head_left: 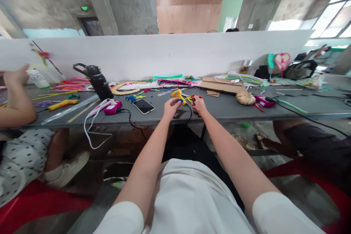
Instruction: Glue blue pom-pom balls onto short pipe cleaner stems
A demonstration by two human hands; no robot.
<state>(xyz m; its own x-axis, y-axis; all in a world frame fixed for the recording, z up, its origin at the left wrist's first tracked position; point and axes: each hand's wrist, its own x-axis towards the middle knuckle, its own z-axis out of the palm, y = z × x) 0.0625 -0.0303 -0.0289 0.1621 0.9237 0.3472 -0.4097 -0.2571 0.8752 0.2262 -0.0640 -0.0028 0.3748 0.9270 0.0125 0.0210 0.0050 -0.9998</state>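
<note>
My left hand [171,108] is closed, fingertips pinching a small blue piece [180,100] at the table's near edge. Right beside those fingertips is a yellow object [177,94], too small to name; a black cord hangs below it. My right hand [199,105] is closed round a red-handled tool [196,97], its kind mostly hidden by the fingers. Thin yellow strips [189,98] show between the two hands. To the left of my left hand lie a phone [143,106] and a blue fuzzy clump [131,98].
A black bottle [100,85], a purple device [113,108] and a yellow glue gun [63,104] lie left. Cardboard [222,85], a round tan object [245,98] and another purple device [264,101] lie right. A white partition [170,56] stands behind. People sit at both sides.
</note>
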